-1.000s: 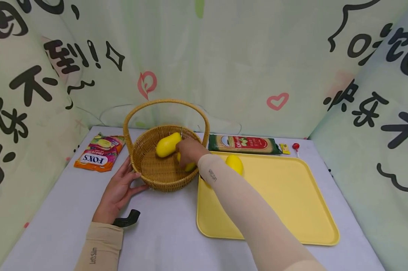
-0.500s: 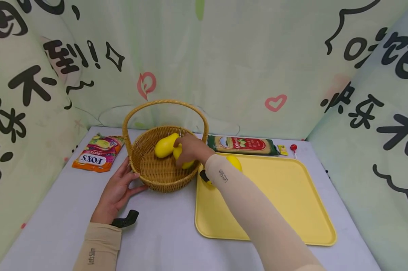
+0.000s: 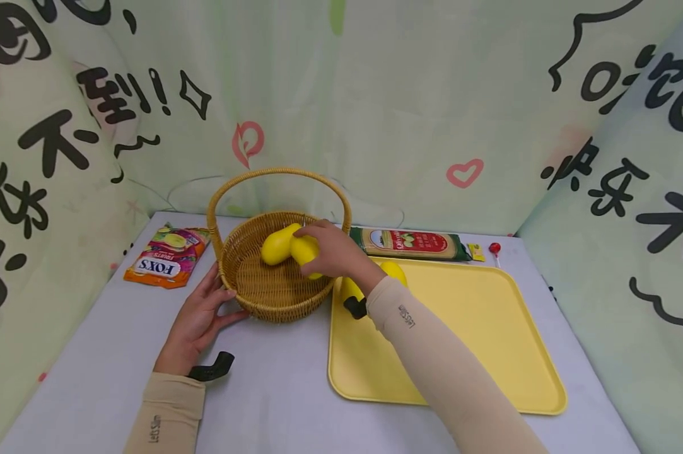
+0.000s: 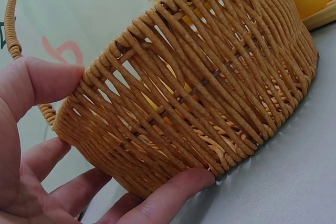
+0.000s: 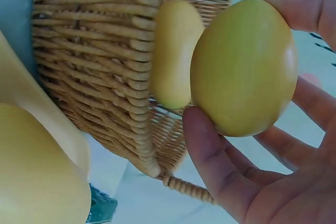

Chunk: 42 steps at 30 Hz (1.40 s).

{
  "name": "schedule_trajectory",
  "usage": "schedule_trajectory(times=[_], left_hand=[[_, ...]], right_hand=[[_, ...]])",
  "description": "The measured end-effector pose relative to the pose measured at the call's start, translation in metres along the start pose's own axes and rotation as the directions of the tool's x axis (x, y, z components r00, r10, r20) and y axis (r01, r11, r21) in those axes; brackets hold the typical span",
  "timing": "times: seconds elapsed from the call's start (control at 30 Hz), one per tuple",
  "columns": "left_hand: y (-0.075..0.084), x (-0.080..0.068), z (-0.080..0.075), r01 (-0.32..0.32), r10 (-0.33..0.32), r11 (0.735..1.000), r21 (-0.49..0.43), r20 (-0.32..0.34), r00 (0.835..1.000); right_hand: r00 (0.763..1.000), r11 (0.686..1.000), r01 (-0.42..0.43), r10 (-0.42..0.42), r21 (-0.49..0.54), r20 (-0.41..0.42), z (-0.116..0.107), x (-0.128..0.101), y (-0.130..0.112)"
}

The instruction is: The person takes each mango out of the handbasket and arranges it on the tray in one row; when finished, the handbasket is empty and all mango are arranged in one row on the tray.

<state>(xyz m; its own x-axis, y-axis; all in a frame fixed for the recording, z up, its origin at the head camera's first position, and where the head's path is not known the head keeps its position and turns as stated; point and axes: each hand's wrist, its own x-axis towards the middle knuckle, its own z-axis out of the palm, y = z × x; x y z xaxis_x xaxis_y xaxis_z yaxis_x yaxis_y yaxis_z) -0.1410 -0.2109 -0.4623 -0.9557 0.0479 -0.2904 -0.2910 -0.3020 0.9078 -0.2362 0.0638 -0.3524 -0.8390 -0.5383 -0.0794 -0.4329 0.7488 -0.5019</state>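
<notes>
My left hand (image 3: 193, 321) rests spread against the left outer wall of a wicker basket (image 3: 273, 310). In the left wrist view one digit touches the rim (image 4: 113, 51) and another lies low along the wall. Over the basket's right side, my right hand (image 3: 340, 253) grips a yellow mango (image 3: 304, 253), with thumb and fingertips around it in the right wrist view. A second mango (image 3: 277, 244) lies inside the basket, beside the held one. Two more mangoes sit on the yellow tray (image 3: 460, 340), one of them (image 3: 395, 271) partly behind my right forearm.
An orange and purple candy bag (image 3: 167, 257) lies left of the basket. Behind the tray are a green noodle-like packet (image 3: 412, 244), a small yellow wrapped sweet (image 3: 476, 252) and a red lollipop (image 3: 495, 248). The basket's tall arched handle (image 3: 279, 170) rises above its opening.
My right hand has risen and shifted right within the basket's right side, bringing the gripped mango up with it. The left hand and the basket stay in place.
</notes>
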Motion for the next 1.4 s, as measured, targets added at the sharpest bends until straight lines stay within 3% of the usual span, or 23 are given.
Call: schedule_trajectory(times=[0.4,0.63,0.87,1.1,1.4], left_hand=[[0.002,-0.003,0.001,0.001,-0.001,1.000,-0.012,-0.001,1.000],[0.001,-0.004,0.000,-0.003,0.003,1.000,-0.019,0.013,1.000],[0.001,-0.004,0.001,-0.002,0.002,1.000,-0.024,0.006,1.000],[0.001,-0.003,0.003,0.001,-0.001,1.000,-0.019,0.005,1.000],[0.001,-0.003,0.000,-0.004,0.004,1.000,-0.017,0.006,1.000]], right_hand=[[0.990,0.990,0.103,-0.093,0.092,-0.110,-0.005,-0.036,0.006],[0.984,0.976,0.138,-0.117,0.169,-0.133,-0.002,-0.061,0.004],[0.985,0.959,0.107,-0.066,0.262,-0.160,0.002,-0.084,0.008],[0.979,0.907,0.122,-0.042,0.404,-0.201,0.000,-0.110,0.017],[0.972,0.887,0.073,0.039,0.456,-0.231,-0.001,-0.137,0.034]])
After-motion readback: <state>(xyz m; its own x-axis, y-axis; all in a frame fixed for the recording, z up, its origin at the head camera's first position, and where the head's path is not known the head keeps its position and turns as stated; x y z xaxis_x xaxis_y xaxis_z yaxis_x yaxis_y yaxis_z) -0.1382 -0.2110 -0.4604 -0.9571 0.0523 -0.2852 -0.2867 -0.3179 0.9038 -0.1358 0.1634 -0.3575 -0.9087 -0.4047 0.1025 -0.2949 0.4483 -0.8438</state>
